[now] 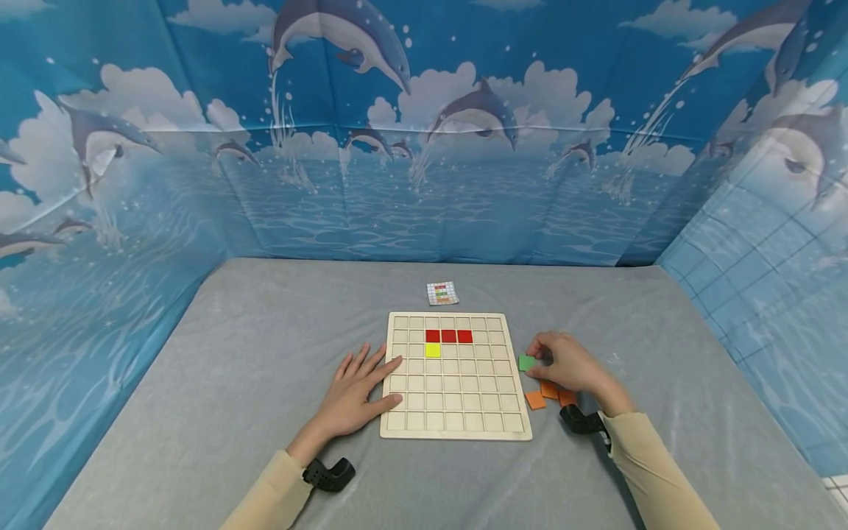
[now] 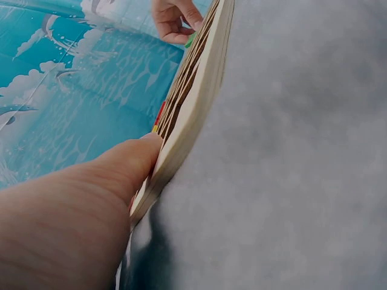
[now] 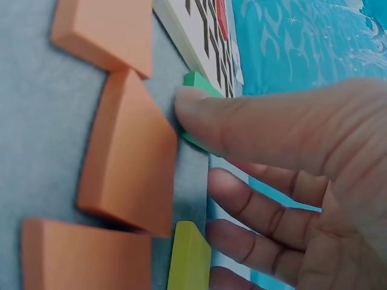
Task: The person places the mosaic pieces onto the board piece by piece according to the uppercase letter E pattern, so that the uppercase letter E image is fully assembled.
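fingers of the right hand (image 1: 568,362) pinch a green tile (image 1: 525,363) on the counter (image 1: 291,309), just right of the grid board (image 1: 457,383); the left hand (image 1: 350,396) lies spread on its left edge. picking up seems the step in hand; next likely calls for setting the tile into a square below the red tiles (image 1: 448,336), matching the small card (image 1: 442,293).

In from the lower left slants the person's beige-sleeved left arm (image 1: 271,493), left hand (image 1: 351,401) palm down, fingers (image 1: 360,359) spread, thumb jutting inward. And opposite, the beige-sleeved right arm (image 1: 652,467) angles in, right hand (image 1: 566,362) pinching with thumb and forefinger, the others bent beneath.
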Action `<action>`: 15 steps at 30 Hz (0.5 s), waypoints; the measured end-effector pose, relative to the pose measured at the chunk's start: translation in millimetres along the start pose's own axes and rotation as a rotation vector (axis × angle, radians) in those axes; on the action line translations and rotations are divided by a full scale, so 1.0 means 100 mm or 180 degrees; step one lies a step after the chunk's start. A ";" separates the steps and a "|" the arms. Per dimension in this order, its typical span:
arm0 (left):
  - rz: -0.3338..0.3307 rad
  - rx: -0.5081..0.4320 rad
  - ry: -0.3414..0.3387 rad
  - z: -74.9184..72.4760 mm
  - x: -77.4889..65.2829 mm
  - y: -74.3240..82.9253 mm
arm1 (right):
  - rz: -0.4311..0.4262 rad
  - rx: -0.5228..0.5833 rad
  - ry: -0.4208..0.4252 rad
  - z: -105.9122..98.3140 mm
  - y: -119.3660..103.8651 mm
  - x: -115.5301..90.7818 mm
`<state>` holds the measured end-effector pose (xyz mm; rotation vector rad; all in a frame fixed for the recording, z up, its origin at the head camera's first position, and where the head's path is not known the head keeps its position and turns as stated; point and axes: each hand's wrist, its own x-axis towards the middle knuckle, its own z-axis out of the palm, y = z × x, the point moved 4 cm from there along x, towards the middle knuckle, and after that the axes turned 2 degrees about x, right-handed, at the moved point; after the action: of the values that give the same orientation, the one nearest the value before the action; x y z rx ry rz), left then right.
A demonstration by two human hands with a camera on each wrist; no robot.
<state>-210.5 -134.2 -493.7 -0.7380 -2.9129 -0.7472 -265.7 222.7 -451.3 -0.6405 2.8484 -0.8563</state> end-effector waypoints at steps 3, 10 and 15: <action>0.0003 -0.0005 0.0004 0.00 0.00 0.00 | 0.0086 0.0099 -0.0031 0.01 0.00 0.00; -0.0018 -0.0017 -0.0009 -0.01 0.00 0.01 | 0.0186 0.0338 -0.0025 0.02 0.00 -0.02; -0.0032 -0.0027 -0.0026 -0.02 0.00 0.02 | 0.0127 0.0359 0.0049 0.02 -0.02 -0.04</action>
<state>-209.4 -133.4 -491.3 -0.7295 -2.9245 -0.7599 -261.4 221.9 -452.4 -0.5641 2.7917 -1.0109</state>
